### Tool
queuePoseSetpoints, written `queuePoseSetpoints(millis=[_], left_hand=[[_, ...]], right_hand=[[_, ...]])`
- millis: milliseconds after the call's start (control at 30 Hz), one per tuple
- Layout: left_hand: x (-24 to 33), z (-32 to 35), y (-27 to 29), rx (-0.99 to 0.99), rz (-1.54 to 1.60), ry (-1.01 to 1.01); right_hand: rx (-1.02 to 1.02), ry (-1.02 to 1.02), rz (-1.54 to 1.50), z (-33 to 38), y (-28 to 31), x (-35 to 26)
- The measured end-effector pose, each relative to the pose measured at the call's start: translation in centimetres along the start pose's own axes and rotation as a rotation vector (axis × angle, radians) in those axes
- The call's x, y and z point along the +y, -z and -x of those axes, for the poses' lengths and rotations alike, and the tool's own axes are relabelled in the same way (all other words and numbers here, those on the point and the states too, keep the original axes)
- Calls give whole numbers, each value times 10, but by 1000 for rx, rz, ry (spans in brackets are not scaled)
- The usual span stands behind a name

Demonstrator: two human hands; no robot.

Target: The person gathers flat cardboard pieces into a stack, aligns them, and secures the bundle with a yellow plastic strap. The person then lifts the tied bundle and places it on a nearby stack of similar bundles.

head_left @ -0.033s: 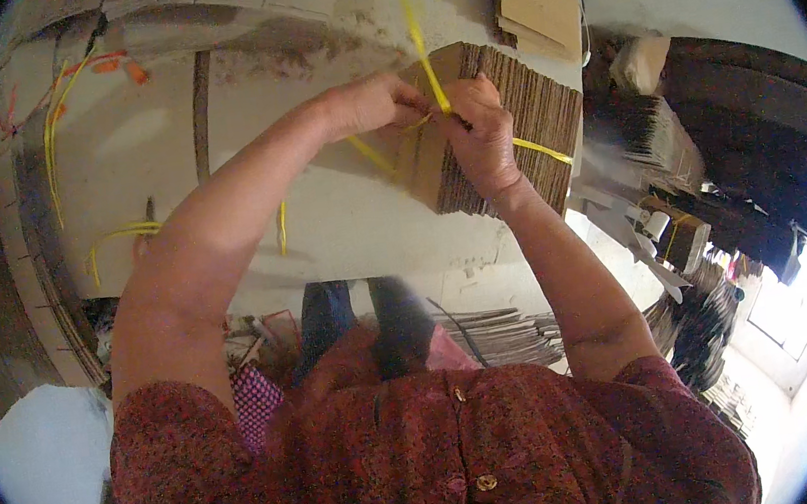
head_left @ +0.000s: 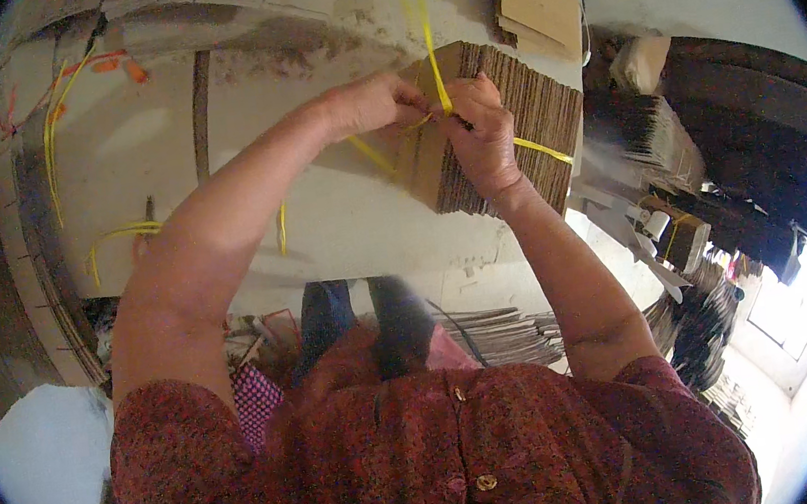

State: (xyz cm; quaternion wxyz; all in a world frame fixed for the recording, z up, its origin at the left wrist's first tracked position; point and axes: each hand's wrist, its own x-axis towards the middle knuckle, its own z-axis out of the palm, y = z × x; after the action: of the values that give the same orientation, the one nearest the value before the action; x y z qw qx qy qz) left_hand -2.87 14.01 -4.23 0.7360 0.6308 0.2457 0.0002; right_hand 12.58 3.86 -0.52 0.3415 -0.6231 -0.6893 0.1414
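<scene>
Pinching yellow strap [head_left: 433, 57] at the cardboard stack [head_left: 536, 100], your left hand [head_left: 377, 104] and right hand [head_left: 485, 141] (both clamped) likely hold tension.

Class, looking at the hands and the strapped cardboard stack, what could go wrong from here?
If the right hand slips, the yellow strap across the cardboard stack might slacken. Pulled hard, the narrow strap could dent the sheet edges it crosses. Another yellow strap beside the left forearm may snag.

No lettering, label, brand, number or sign can be read anywhere in this view.
</scene>
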Motion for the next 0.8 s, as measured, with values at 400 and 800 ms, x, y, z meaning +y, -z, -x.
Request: queuePoseSetpoints(millis=[400,800], left_hand=[[-35,-9,-30,555,165,-54],[13,-33,-59,643,1103,150]], right_hand=[[134,-389,-332,22,34,-6],[220,-650,-960,-10,26,-12]])
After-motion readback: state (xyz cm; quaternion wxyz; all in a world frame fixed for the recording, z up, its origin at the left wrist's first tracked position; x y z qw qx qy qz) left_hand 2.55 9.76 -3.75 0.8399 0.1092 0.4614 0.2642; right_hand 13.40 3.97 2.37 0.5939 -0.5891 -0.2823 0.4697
